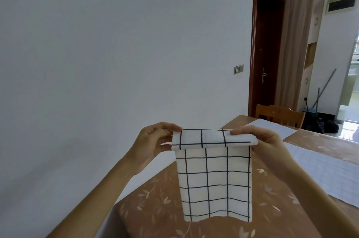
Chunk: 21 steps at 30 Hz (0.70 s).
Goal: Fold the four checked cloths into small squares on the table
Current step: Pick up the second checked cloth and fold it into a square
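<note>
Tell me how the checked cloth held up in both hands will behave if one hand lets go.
The checked cloth is probably floppy: it hangs limp below the left hand and right hand. It looks light, since fingertip pinches carry it. Released at one corner, the top fold would likely sag and open.

both forearms run out of frame at the bottom edge. the held checked cloth (pixel 214 177) hides the table (pixel 155 208) behind it. the flat cloths (pixel 326 175) at right are cut off by the frame edge.
</note>
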Tool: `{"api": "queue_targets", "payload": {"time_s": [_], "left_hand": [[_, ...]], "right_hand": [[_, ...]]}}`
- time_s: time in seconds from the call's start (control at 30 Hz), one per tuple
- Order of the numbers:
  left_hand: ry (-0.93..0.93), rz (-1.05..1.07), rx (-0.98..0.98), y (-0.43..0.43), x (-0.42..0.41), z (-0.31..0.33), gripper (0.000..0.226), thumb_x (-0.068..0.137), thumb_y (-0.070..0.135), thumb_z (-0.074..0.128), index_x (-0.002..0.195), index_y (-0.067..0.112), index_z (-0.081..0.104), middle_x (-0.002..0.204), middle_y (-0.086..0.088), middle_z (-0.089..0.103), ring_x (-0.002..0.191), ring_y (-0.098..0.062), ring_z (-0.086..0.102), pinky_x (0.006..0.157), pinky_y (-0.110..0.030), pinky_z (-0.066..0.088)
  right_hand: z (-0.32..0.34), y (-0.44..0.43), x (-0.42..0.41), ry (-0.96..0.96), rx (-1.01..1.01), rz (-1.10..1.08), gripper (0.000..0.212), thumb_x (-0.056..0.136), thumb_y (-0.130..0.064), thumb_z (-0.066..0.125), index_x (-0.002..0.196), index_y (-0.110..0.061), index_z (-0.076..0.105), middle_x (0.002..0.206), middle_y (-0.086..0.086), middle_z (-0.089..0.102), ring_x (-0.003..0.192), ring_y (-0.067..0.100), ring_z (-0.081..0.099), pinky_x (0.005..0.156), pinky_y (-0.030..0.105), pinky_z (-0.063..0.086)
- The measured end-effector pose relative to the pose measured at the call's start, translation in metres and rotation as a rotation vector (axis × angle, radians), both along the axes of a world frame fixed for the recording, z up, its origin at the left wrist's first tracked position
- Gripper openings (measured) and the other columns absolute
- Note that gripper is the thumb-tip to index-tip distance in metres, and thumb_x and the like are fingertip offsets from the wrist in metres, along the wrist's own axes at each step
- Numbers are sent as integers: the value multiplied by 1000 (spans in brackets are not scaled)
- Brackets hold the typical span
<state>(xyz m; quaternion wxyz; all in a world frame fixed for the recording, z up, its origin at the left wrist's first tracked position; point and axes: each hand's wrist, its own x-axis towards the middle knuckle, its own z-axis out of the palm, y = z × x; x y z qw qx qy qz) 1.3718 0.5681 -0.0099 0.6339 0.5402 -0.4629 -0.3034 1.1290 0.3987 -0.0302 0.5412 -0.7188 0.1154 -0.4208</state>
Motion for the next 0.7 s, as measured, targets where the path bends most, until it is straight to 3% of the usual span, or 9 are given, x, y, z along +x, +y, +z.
{"api": "queue_targets", "payload": {"time_s": [0.13,0.2,0.3,0.37,0.43,0.53,0.6,0.7], "left_hand": [[-8,-61,77,-3,-4,-6,35,94,30,57,125,17,68,109,-16,74,97,-31,70,85,-41,59],[-116,-47,111,-5,-6,-11,38,88,19,75,125,14,68,112,-13,76,104,-33,72,91,-42,59],[-160,-24,105,-5,-9,-15,35,81,9,79,114,0,70,112,-20,74,106,-35,72,97,-44,57],[-117,6,74,-5,-9,-15,29,82,6,77,110,-2,72,110,-18,76,103,-32,73,93,-38,59],[-75,29,52,-7,-9,-13,27,83,3,74,110,-1,73,110,-15,76,103,-31,73,90,-36,60],[-39,56,32,-9,-8,-11,25,84,2,73,109,-1,73,108,-15,77,98,-28,74,87,-34,61],[-36,58,27,-9,-8,-11,26,85,2,72,111,-1,72,110,-15,76,101,-29,73,89,-34,60],[-85,54,33,-8,-11,-11,27,89,5,70,115,-1,69,111,-13,77,103,-29,74,89,-35,60]], "right_hand": [[-4,-5,4,-39,-9,-37,58,87,21,52,70,-27,80,88,0,78,82,10,71,71,21,58],[-6,-7,4,-55,-8,-54,58,87,21,53,70,-27,80,89,1,78,83,12,72,72,22,59],[-10,-10,2,-27,-20,-88,55,91,16,51,84,-30,80,98,-3,78,93,12,72,78,23,58],[-13,-11,3,3,33,-83,46,100,2,45,106,-32,76,109,-5,75,104,15,70,87,31,56],[-12,-11,4,-7,237,11,36,105,-19,38,114,-28,71,111,4,75,100,18,72,83,32,57],[-8,-8,6,75,367,146,52,91,-56,33,113,-22,67,103,6,78,91,16,75,79,30,57],[-10,-6,8,160,299,116,44,84,-53,50,110,-22,67,97,-1,79,90,14,76,81,30,55],[-12,0,7,168,155,8,27,83,-24,73,109,-17,71,96,-3,79,90,13,76,70,19,57]]}}
